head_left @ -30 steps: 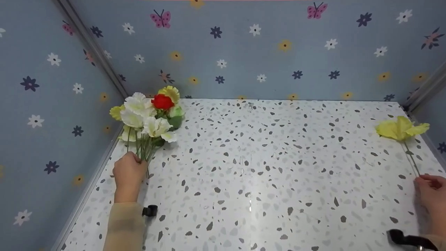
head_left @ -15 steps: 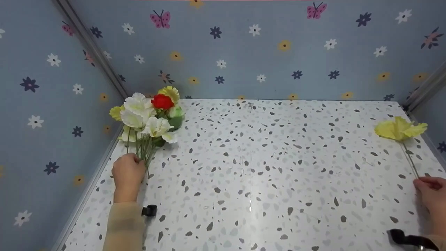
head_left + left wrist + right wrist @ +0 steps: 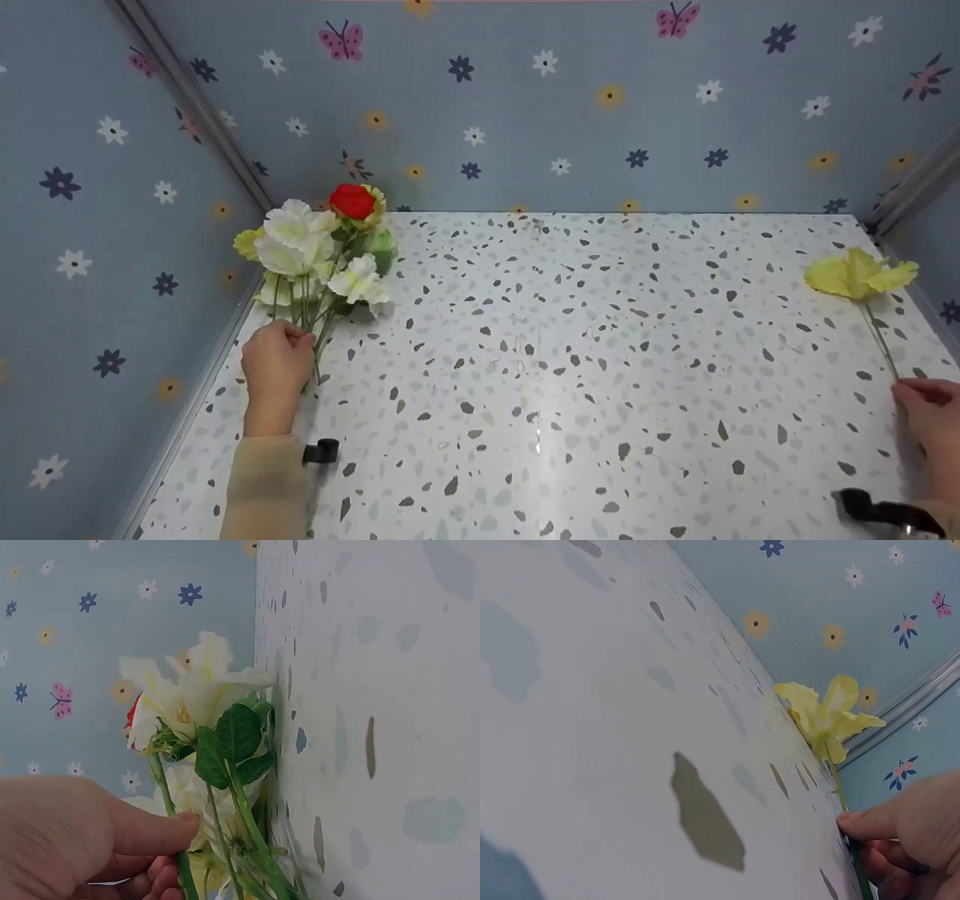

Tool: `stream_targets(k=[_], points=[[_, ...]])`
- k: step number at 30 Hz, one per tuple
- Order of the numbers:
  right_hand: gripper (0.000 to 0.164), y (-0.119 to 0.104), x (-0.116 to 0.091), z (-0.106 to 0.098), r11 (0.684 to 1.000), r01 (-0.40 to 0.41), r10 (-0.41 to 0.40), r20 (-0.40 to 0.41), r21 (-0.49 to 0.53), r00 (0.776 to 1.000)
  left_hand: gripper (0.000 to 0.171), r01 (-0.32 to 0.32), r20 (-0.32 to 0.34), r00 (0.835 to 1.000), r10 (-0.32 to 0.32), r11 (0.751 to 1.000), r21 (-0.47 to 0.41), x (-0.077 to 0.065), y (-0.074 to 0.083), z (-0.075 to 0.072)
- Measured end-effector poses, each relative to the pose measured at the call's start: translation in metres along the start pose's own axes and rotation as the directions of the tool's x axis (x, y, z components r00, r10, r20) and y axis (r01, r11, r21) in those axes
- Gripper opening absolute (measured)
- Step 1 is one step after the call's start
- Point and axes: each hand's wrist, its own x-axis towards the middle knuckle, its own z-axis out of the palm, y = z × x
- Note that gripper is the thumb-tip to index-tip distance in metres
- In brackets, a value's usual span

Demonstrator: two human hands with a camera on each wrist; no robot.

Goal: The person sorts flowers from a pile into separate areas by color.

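Note:
At the table's left back corner lies a bunch of artificial flowers: white flowers point(image 3: 292, 238), a red flower point(image 3: 352, 201), yellow petals and a pale green bloom point(image 3: 382, 247). My left hand point(image 3: 276, 367) is at their stems. In the left wrist view its thumb and fingers pinch one green stem point(image 3: 162, 784), with other stems beside it; which bloom tops that stem is hard to tell. On the far right, my right hand point(image 3: 934, 420) pinches the lower stem of a single yellow flower point(image 3: 855, 276), which lies on the table, its bloom pointing to the back.
A white speckled table point(image 3: 555, 337) stretches between the hands. Blue patterned walls point(image 3: 480, 97) enclose it at the back and both sides, with metal strips point(image 3: 195, 105) in the corners. Black wrist mounts point(image 3: 322, 451) show by both arms.
The red flower has shifted up toward the back wall, covering more of the yellow bloom. A white flower has turned and slid right. My left fingers shifted slightly; my right hand stays nearly still.

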Motion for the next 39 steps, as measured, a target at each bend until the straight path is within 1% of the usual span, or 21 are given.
stream_targets(k=[3, 6, 10, 13, 16, 18, 20, 21, 22, 24, 25, 27, 28, 29, 30, 31, 32, 33, 34, 36, 39], points=[[0.040, 0.000, 0.000, -0.001, 1.000, 0.002, -0.002, -0.002, -0.006, 1.000, 0.016, -0.014, -0.040, 0.999, 0.013, 1.000, -0.015, 0.000, 0.004, -0.002], [0.039, -0.001, -0.001, -0.001, 0.999, 0.032, -0.032, -0.021, -0.003, 0.999, 0.017, -0.029, -0.079, 0.997, 0.026, 0.999, -0.039, -0.001, 0.010, -0.004], [0.039, -0.001, -0.002, 0.000, 0.997, 0.073, -0.073, -0.044, -0.005, 0.996, 0.016, -0.022, -0.110, 0.994, 0.011, 0.994, -0.102, -0.002, 0.020, -0.005], [0.040, -0.002, -0.001, -0.002, 0.998, 0.067, -0.067, -0.043, -0.009, 0.997, 0.017, -0.014, -0.110, 0.994, -0.005, 0.985, -0.172, -0.004, 0.029, -0.002], [0.042, -0.009, -0.003, -0.006, 0.999, 0.041, -0.041, -0.043, 0.001, 0.998, 0.017, -0.014, -0.116, 0.993, -0.014, 0.971, -0.239, -0.006, 0.037, 0.004], [0.044, -0.018, -0.011, -0.011, 0.999, 0.039, -0.039, -0.051, 0.014, 0.998, 0.016, -0.019, -0.120, 0.993, -0.015, 0.961, -0.277, -0.007, 0.043, 0.010], [0.046, -0.032, -0.024, -0.017, 0.998, 0.041, -0.039, -0.045, 0.040, 0.998, 0.015, -0.027, -0.119, 0.993, -0.012, 0.947, -0.320, -0.009, 0.050, 0.016], [0.047, -0.039, -0.031, -0.020, 0.997, 0.041, -0.039, -0.027, 0.070, 0.999, 0.015, -0.030, -0.116, 0.993, -0.010, 0.940, -0.341, -0.011, 0.053, 0.020], [0.044, -0.047, -0.038, -0.022, 0.994, 0.049, -0.049, -0.006, 0.102, 0.999, 0.014, -0.034, -0.110, 0.994, -0.007, 0.928, -0.370, -0.013, 0.057, 0.024], [0.035, -0.062, -0.050, -0.025, 0.977, 0.050, -0.063, 0.056, 0.207, 0.996, 0.012, -0.027, -0.081, 0.997, -0.009, 0.904, -0.426, -0.017, 0.066, 0.032], [0.031, -0.068, -0.056, -0.024, 0.961, 0.045, -0.073, 0.091, 0.272, 0.993, 0.012, -0.021, -0.061, 0.998, -0.008, 0.888, -0.460, -0.020, 0.071, 0.036], [0.024, -0.079, -0.065, -0.020, 0.914, 0.033, -0.105, 0.158, 0.405, 0.982, 0.010, -0.012, -0.024, 1.000, 0.000, 0.862, -0.507, -0.027, 0.081, 0.045], [0.022, -0.083, -0.070, -0.017, 0.880, 0.026, -0.129, 0.187, 0.474, 0.974, 0.010, -0.005, 0.001, 1.000, 0.006, 0.849, -0.529, -0.030, 0.086, 0.049], [0.026, -0.087, -0.074, -0.014, 0.845, 0.019, -0.156, 0.213, 0.534, 0.964, 0.009, -0.004, 0.021, 1.000, 0.018, 0.844, -0.536, -0.035, 0.091, 0.053], [0.032, -0.090, -0.079, -0.010, 0.806, 0.013, -0.192, 0.241, 0.591, 0.951, 0.008, -0.005, 0.040, 0.999, 0.033, 0.833, -0.553, -0.039, 0.096, 0.058], [0.036, -0.092, -0.083, -0.006, 0.772, 0.013, -0.236, 0.268, 0.636, 0.934, 0.007, -0.012, 0.055, 0.997, 0.051, 0.826, -0.563, -0.043, 0.101, 0.063], [0.039, -0.095, -0.088, -0.001, 0.741, 0.006, -0.274, 0.295, 0.672, 0.915, 0.007, -0.016, 0.070, 0.995, 0.069, 0.822, -0.570, -0.048, 0.106, 0.067], [0.040, -0.098, -0.094, 0.004, 0.714, 0.006, -0.316, 0.314, 0.701, 0.895, 0.006, -0.017, 0.090, 0.992, 0.085, 0.812, -0.584, -0.053, 0.111, 0.071], [0.042, -0.101, -0.100, 0.009, 0.687, 0.010, -0.364, 0.332, 0.726, 0.870, 0.005, -0.021, 0.104, 0.989, 0.103, 0.803, -0.596, -0.058, 0.115, 0.075], [0.046, -0.109, -0.115, 0.023, 0.666, 0.039, -0.449, 0.359, 0.745, 0.818, 0.005, -0.020, 0.138, 0.981, 0.137, 0.775, -0.632, -0.067, 0.123, 0.083], [0.049, -0.126, -0.143, 0.048, 0.699, 0.139, -0.530, 0.378, 0.701, 0.759, 0.007, 0.018, 0.207, 0.962, 0.179, 0.714, -0.700, -0.080, 0.135, 0.093]])
